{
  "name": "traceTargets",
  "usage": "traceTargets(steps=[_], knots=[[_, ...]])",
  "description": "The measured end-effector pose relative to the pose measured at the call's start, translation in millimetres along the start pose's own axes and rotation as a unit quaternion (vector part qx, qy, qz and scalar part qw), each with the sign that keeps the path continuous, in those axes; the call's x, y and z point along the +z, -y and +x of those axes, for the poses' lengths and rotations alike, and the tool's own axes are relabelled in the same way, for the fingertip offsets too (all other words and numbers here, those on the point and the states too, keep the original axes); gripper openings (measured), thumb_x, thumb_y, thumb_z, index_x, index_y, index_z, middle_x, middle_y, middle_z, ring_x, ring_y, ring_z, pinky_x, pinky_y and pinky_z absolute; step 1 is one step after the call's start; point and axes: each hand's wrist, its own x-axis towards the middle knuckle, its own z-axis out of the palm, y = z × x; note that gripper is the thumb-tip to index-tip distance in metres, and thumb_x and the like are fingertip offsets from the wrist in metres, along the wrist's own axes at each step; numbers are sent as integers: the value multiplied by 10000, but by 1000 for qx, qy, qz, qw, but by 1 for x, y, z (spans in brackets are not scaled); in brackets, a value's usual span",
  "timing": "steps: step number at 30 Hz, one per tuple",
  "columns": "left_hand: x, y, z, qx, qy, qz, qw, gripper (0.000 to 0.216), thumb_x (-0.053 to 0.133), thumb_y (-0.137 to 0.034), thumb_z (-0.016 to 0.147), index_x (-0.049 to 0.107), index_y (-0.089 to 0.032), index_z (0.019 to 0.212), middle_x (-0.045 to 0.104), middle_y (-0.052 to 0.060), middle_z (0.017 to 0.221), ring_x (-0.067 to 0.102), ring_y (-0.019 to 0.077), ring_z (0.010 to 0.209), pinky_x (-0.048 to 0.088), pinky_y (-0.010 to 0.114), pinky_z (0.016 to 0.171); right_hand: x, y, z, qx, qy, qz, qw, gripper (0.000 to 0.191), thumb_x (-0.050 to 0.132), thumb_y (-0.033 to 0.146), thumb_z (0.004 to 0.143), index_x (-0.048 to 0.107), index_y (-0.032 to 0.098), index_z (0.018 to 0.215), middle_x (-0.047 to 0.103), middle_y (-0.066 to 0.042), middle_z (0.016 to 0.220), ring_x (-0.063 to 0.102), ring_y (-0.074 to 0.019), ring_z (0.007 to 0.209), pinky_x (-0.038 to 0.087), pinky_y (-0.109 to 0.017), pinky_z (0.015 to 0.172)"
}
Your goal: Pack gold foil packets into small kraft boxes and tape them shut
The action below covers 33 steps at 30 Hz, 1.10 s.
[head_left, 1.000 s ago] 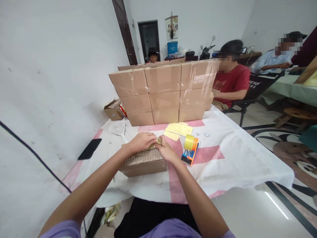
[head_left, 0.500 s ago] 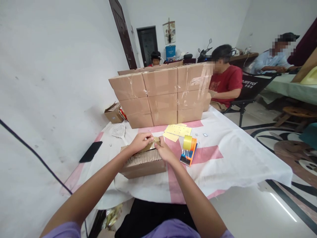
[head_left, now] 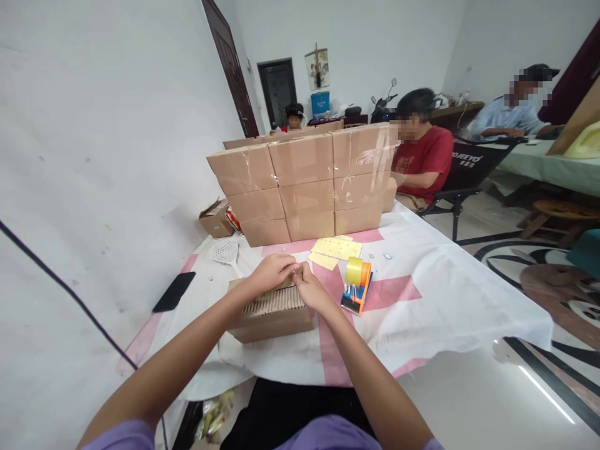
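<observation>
My left hand (head_left: pixel 272 274) and my right hand (head_left: pixel 309 289) meet above the far edge of an open cardboard box (head_left: pixel 274 312) filled with upright ridged cardboard pieces. Both hands have their fingers curled and pinched together over a small gold-brown item that is almost entirely hidden between them. The box rests on a white and pink tablecloth (head_left: pixel 422 300) near the table's front. Just right of my right hand stands an orange tape dispenser (head_left: pixel 357 284) with a yellowish tape roll.
Taped cardboard boxes (head_left: pixel 304 184) are stacked three high at the far end. Yellow label sheets (head_left: pixel 336 249), a white swatter (head_left: pixel 226 252) and a black phone (head_left: pixel 173 292) lie on the cloth. A person in red (head_left: pixel 422 159) sits behind the stack; others sit farther off.
My hands have closed in together, and the gold-brown item seen between them earlier is now mostly covered. The view has shifted slightly; the box and dispenser stay put.
</observation>
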Motion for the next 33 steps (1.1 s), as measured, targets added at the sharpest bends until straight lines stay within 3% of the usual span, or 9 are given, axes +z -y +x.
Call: traceTargets(steps=[6, 11, 16, 18, 22, 25, 27, 30, 33], knots=[[13, 1, -2, -67, -94, -42, 992, 325, 486, -335, 930, 532, -209, 634, 567, -10, 592, 520, 164, 617, 336, 277, 611, 2, 0, 1, 8, -8, -5, 1000, 102, 424, 287, 936, 335, 265, 891, 459, 44, 782, 494, -188, 750, 369, -292, 699], [17, 4, -4, -108, -170, -115, 973, 331, 540, -381, 893, 517, -205, 614, 534, -29, 550, 508, 152, 587, 357, 270, 578, 3, -2, 0, 8, -8, -3, 1000, 91, 420, 292, 928, 337, 264, 903, 436, 53, 768, 475, -178, 705, 349, -285, 669], [-18, 26, 5, -167, -322, -215, 907, 395, 350, -477, 990, 436, -233, 691, 476, -36, 555, 454, 123, 479, 361, 243, 455, 6, -4, -4, 14, -14, -5, 1000, 97, 426, 291, 918, 332, 266, 916, 443, 49, 786, 517, -193, 758, 375, -304, 718], [-40, 30, 8, -165, -353, -252, 886, 398, 399, -521, 980, 431, -235, 705, 481, -40, 566, 456, 112, 463, 361, 235, 432, 7, -6, -5, 18, -11, -7, 1000, 82, 427, 295, 921, 355, 261, 942, 470, 38, 803, 541, -206, 794, 393, -321, 751], [-72, 18, 4, -148, -369, -298, 868, 427, 516, -595, 931, 478, -223, 724, 521, -37, 570, 483, 107, 455, 355, 230, 417, 0, -5, -5, 12, -1, -7, 1000, 246, 483, 345, 923, 428, 230, 1134, 590, -39, 994, 603, -249, 990, 441, -379, 881], [-78, -4, -8, -135, -361, -306, 870, 435, 544, -601, 927, 521, -211, 735, 546, -31, 563, 474, 104, 459, 351, 232, 434, -10, 12, -8, -62, -64, -56, 994, 486, 585, 405, 902, 439, 228, 1331, 540, -140, 1379, 481, -307, 1321, 365, -471, 1082], [-73, -24, -21, -123, -346, -299, 881, 418, 556, -565, 941, 557, -199, 739, 558, -27, 577, 464, 103, 492, 356, 237, 471, -13, 32, -14, -130, -89, -82, 984, 478, 619, 415, 899, 512, 243, 1332, 524, -129, 1456, 425, -313, 1390, 306, -494, 1146], [-54, -57, -47, -102, -303, -269, 908, 360, 563, -473, 970, 586, -191, 748, 558, -26, 638, 488, 114, 589, 393, 247, 564, -2, 61, -28, -190, -35, -25, 981, 239, 583, 403, 937, 669, 222, 1067, 706, -81, 1141, 606, -258, 1138, 434, -408, 1019], [-32, -86, -83, -59, -284, -215, 933, 320, 503, -394, 1014, 595, -194, 781, 582, -10, 735, 545, 132, 699, 440, 264, 663, 19, 72, -50, -196, -5, 62, 979, 309, 507, 380, 983, 642, 198, 773, 693, -34, 792, 638, -189, 796, 480, -307, 776]])
